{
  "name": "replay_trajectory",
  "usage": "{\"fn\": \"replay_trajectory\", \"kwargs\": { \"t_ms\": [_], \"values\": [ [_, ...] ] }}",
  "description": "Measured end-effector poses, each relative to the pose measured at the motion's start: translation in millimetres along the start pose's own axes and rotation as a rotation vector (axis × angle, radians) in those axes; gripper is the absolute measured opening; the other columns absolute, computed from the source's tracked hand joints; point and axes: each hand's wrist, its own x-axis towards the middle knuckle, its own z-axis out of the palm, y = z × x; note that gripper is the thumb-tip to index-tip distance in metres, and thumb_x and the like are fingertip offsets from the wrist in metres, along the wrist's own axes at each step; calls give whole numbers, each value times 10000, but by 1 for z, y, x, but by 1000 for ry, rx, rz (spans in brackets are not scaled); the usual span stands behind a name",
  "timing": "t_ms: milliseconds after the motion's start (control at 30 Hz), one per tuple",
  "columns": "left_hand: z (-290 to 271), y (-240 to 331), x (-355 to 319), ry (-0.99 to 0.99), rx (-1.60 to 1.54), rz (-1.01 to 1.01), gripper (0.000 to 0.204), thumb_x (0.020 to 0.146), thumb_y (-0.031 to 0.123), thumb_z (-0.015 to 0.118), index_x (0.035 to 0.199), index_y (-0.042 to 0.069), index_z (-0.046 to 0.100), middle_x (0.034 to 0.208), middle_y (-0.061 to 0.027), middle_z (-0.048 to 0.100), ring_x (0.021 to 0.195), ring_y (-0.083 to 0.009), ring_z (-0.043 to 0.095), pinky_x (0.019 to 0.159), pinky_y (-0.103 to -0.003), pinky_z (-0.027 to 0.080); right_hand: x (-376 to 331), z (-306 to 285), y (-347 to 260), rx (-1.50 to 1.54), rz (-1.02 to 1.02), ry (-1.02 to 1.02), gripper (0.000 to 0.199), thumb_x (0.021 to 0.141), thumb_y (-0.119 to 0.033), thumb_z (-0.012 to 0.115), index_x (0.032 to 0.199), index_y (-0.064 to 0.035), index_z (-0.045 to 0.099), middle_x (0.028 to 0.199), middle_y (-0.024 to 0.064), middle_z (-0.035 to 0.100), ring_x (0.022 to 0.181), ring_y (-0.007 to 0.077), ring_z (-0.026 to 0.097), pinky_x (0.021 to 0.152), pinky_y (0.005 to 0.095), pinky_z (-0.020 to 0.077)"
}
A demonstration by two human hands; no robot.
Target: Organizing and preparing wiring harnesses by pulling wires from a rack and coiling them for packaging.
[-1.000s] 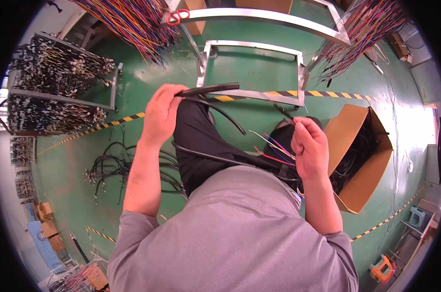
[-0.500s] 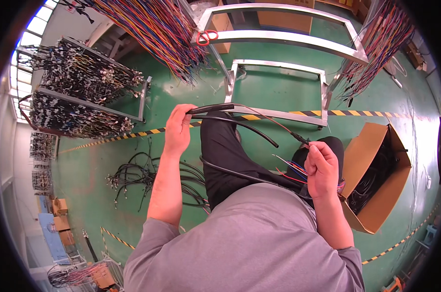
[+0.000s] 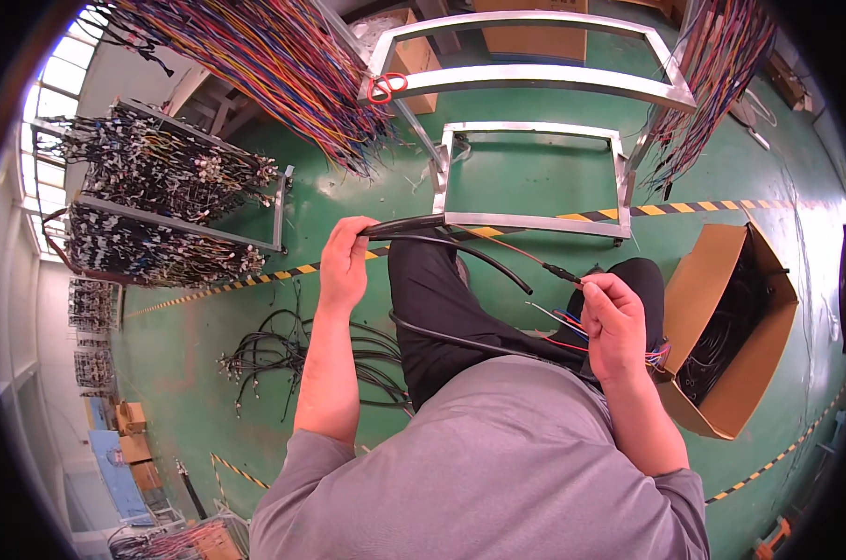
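My left hand (image 3: pixel 346 266) is closed around a thick black sleeve (image 3: pixel 404 224), held out over my left knee. From the sleeve's open end runs a thin brownish wire (image 3: pixel 498 244). It leads to a slim dark piece (image 3: pixel 561 273), perhaps a connector, whose near end my right hand (image 3: pixel 614 322) pinches between thumb and fingers. Below the sleeve a black cable (image 3: pixel 488 258) curves out from the left hand, its end hanging free between my knees. Another black cable (image 3: pixel 460 338) lies across my lap. Loose red, blue and white wires (image 3: pixel 568 327) stick out beside my right wrist.
A cardboard box (image 3: pixel 707 322) of black cables stands at my right. Black cables (image 3: pixel 283 350) lie on the floor at left. Ahead is a metal frame (image 3: pixel 535 79) with red-handled scissors (image 3: pixel 386 88) and hanging wire bundles (image 3: pixel 283 79). A loaded harness rack (image 3: pixel 162 215) stands far left.
The whole view has shifted slightly. My right hand has come a little closer to the left one, and the wire between them spans a shorter distance. Both grips stay the same.
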Motion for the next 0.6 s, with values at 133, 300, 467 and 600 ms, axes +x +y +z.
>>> {"fn": "replay_trajectory", "kwargs": {
  "t_ms": [133, 300, 467, 600],
  "values": [
    [2, 2, 3, -73, -12, 59, 155, 1042, 21, 521, 1133, 12, 647, 1077, -101, 671, 1047, -271, 658, 1079, -385, 473, 1, 0, 1, -38, 12, -18, 81, 1009, -79, 662, 1043, -9, 685, 717, -62, 521, 562, 31, 389, 507, 212, 289],
    [9, 7, 11, -195, -58, 136, 206, 974, -40, 561, 1117, 41, 685, 1043, -96, 674, 1010, -296, 660, 1173, -461, 429, -1, 5, -1, -128, 58, -43, 86, 1001, -78, 679, 1043, -8, 703, 741, -79, 528, 575, 4, 364, 503, 215, 242],
    [22, 22, 14, -273, -95, 195, 253, 931, -74, 582, 1120, 52, 692, 1059, -87, 685, 1062, -302, 652, 1156, -467, 446, -4, 10, 0, -160, 42, -58, 104, 1000, -88, 694, 1031, 5, 729, 869, -57, 656, 800, 18, 533, 732, 207, 425],
    [29, 24, 12, -291, -109, 214, 258, 922, -78, 590, 1119, 53, 693, 1053, -86, 685, 1058, -303, 651, 1150, -466, 451, -5, 16, 0, -209, 22, -64, 103, 1001, -97, 693, 1031, -4, 725, 804, -76, 598, 688, 2, 441, 605, 205, 334]
  ]
}}
